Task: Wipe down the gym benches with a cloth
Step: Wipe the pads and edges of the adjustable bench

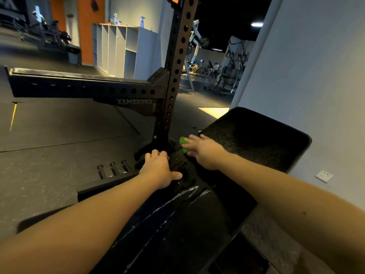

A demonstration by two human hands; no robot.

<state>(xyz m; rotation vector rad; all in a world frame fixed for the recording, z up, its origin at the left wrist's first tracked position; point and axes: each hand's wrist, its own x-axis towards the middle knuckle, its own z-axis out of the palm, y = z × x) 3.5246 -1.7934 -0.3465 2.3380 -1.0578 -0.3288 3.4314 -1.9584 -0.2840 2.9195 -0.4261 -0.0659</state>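
Beside rack upright [173, 80], right hand [205, 153] on green cloth [183, 142], bench [252, 139]

The black padded counter [254, 139] stands on the dark floor [59, 135]. A green cloth [184, 143] lies at its left edge.

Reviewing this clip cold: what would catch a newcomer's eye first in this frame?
Two bare forearms reach in from below. The right hand presses a bright green cloth at the near left edge of the black bench pad. The left hand braces on the bench's glossy lower section. Behind them rises a black perforated rack upright.
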